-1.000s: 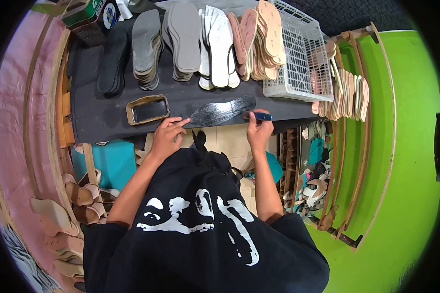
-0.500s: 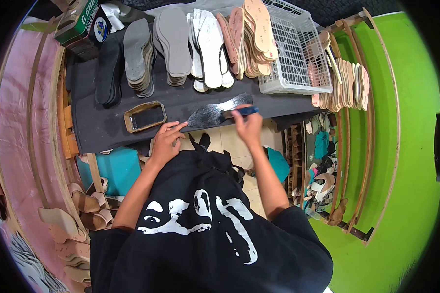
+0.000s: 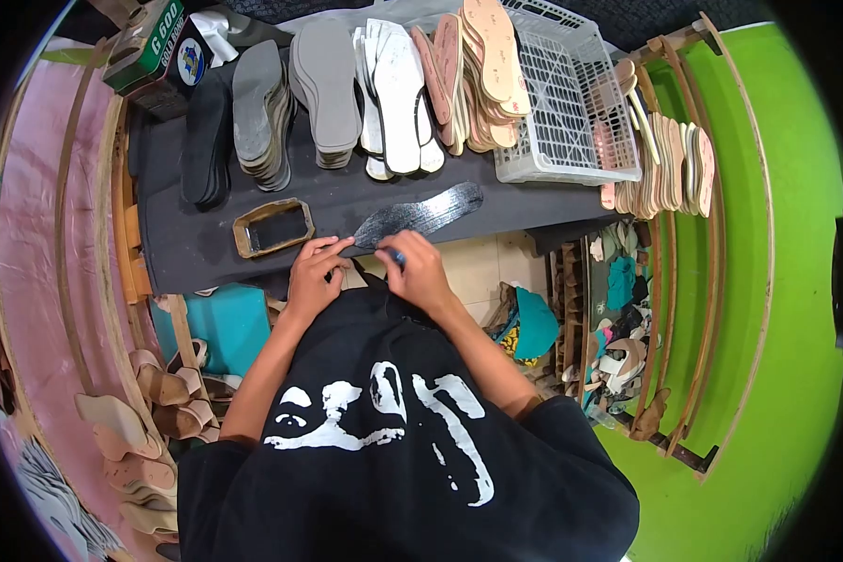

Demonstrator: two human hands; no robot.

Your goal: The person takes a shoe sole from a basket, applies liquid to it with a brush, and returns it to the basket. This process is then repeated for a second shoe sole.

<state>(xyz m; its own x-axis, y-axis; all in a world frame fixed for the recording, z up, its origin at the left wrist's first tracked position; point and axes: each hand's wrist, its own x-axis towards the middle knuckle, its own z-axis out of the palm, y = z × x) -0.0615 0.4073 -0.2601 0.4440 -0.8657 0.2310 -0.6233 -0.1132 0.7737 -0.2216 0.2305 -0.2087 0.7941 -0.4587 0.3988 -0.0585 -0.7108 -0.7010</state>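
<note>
A black sole, shiny and wet-looking, lies flat on the dark table cover. Fingertips of my left hand rest at its left end, fingers apart and holding nothing. My right hand is closed around a small blue-handled tool at the sole's lower left edge; the tool's working end is hidden by the hand. Left of the sole stands an open tray with a brownish, crusted rim and a dark inside.
Stacks of black, grey, white and tan soles line the back. Beside them are a white plastic crate and a green can. Wooden racks hold more soles and footwear on both sides.
My right hand has moved left and toward me with the tool, from the sole's right part to its left end. My left hand has stayed nearly in place.
</note>
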